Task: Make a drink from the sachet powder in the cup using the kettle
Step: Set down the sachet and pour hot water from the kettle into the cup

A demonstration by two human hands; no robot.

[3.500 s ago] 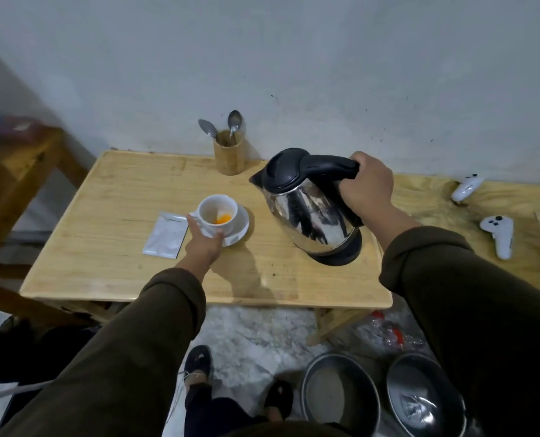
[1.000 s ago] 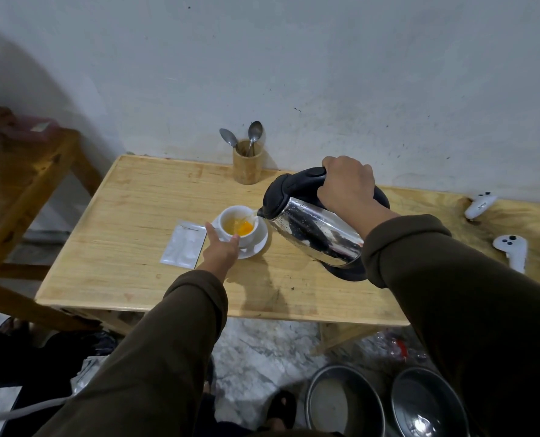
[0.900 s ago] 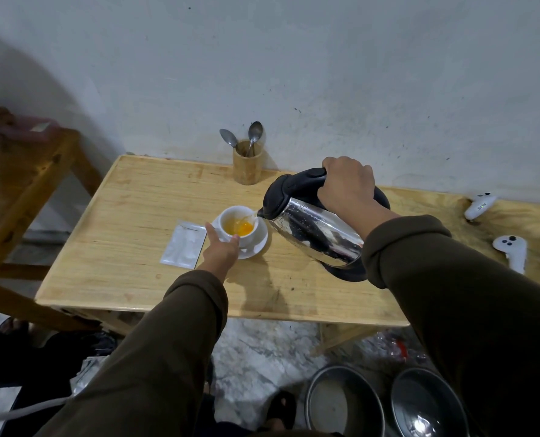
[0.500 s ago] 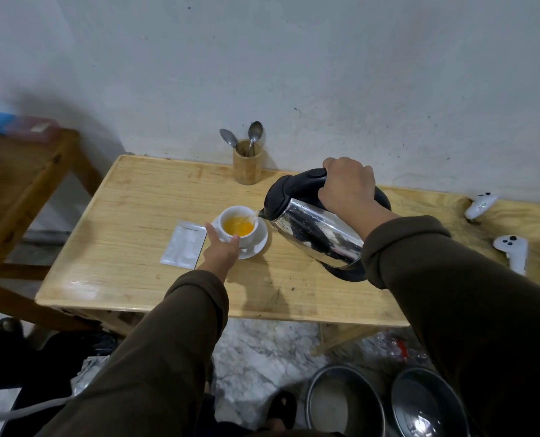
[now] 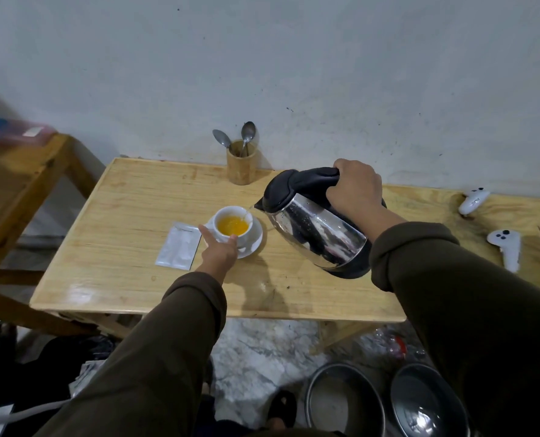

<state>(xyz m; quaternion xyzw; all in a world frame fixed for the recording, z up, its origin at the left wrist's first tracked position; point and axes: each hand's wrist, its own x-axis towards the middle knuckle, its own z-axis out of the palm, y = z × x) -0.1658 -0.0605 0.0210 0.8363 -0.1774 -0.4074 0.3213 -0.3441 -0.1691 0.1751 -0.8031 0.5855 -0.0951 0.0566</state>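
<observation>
A white cup with orange liquid stands on a white saucer on the wooden table. My left hand holds the near side of the cup and saucer. My right hand grips the black handle of the steel kettle. The kettle is tilted left with its spout at the cup's right rim, and a thin stream of water falls into the cup. A flat white sachet lies just left of the saucer.
A wooden holder with two spoons stands at the table's back edge. Two white controllers lie on the right. A second wooden table is at the left. Metal pots sit on the floor.
The kettle went from upright beside the cup to tilted over it, pouring. The orange liquid in the cup has risen. My left hand stays on the cup.
</observation>
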